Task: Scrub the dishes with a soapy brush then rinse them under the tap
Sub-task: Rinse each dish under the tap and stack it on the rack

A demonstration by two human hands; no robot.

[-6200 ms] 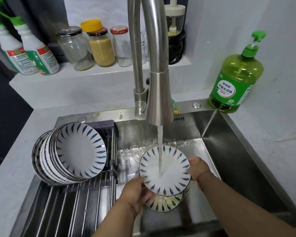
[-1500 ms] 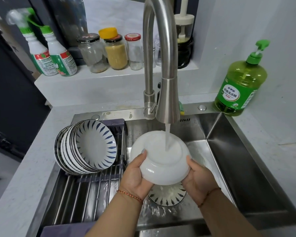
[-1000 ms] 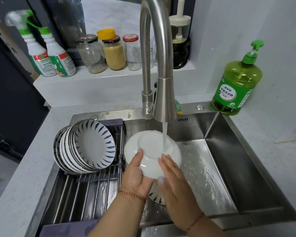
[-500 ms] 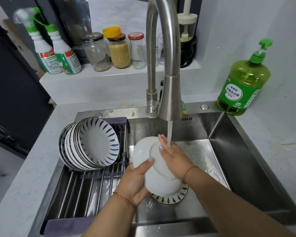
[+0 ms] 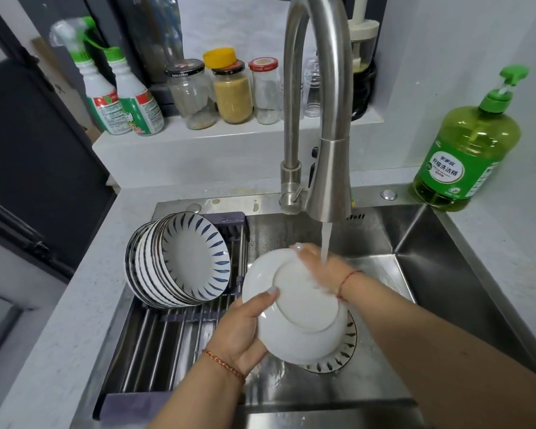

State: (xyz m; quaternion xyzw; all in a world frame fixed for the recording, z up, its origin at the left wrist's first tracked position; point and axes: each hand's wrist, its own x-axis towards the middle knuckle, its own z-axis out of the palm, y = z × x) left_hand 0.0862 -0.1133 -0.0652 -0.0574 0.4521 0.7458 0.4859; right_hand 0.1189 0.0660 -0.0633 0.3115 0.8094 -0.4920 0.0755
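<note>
Tap (image 5: 319, 119) running; stream falls from the spout onto the back of the right hand (image 5: 321, 269). White bowl (image 5: 294, 308) held over the sink (image 5: 464, 286), tilted, underside and foot ring facing the camera. Left hand (image 5: 239, 332) grips the bowl's lower-left rim, thumb curled over the edge onto the underside, fingers hidden behind. Right hand lies flat on the upper right of the underside, fingers straight and pointing left, touching the bowl without clasping it; red cord on each wrist. Second bowl (image 5: 338, 357), blue-leaf pattern, sits on the sink floor directly beneath the held one, mostly covered by it. Stack of patterned bowls (image 5: 180, 261) stands on edge on the drying rack (image 5: 164, 345) over the left side of the sink, insides facing right. Green dish-soap pump bottle (image 5: 464, 150) on the counter at right rear. Jars (image 5: 229, 91) and two spray bottles (image 5: 121, 94) on the ledge behind the tap.
</note>
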